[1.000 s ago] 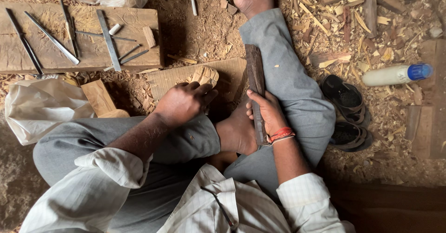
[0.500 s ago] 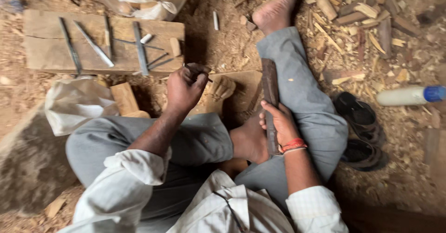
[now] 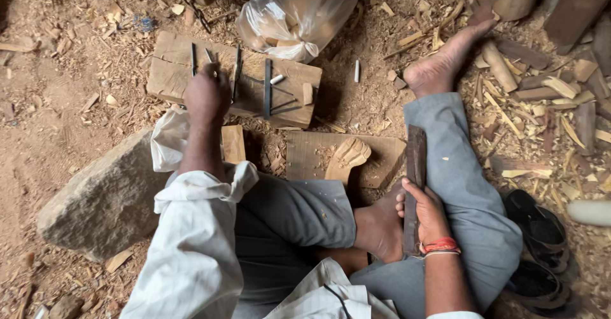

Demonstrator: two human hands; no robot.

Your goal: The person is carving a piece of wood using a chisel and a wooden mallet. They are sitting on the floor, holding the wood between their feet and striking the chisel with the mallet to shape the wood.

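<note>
Head view: left hand (image 3: 207, 93), upper left of centre, fingers curled over thin metal chisels (image 3: 237, 71) lying on a pale wooden block (image 3: 172, 71); whether it grips one cannot be told. Right hand (image 3: 428, 214), lower right, fingers wrapped around a dark flat wooden mallet (image 3: 415, 166). Carved wood piece (image 3: 347, 157) on a board (image 3: 305, 157) at centre; plastic bag (image 3: 296, 13) above.

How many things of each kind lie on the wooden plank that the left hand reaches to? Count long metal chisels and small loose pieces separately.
Long metal chisels: 4 visible; the left hand may hide more
Small white stub: 1
Small wooden block: 1
Total on the plank: 6
</note>
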